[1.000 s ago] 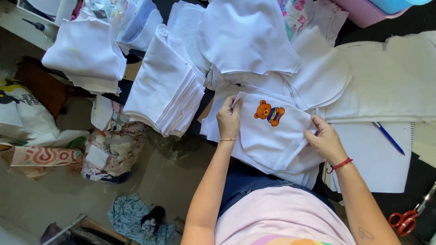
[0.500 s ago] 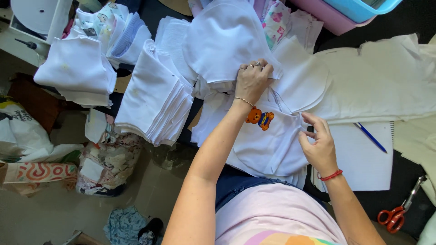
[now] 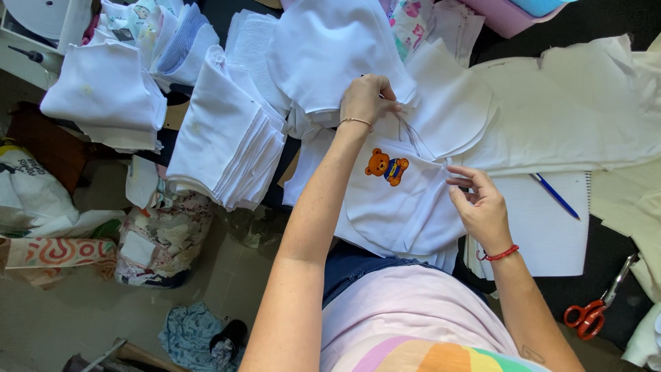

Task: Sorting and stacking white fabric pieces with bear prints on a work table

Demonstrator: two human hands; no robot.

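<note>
Bear-printed white cloth (image 3: 403, 200) (one) under open right hand (image 3: 482, 207); left hand (image 3: 365, 100) pinches another.

Dark worktable (image 3: 620, 207); beige tiled floor (image 3: 69, 324); white shelf (image 3: 27, 48) at left.

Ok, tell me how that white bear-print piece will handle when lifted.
The white bear-print fabric piece is probably floppy: it creases by the right hand. Likely light, being thin cloth. It may drag the pieces beneath it, since the left hand grips a neighbouring piece.
</note>
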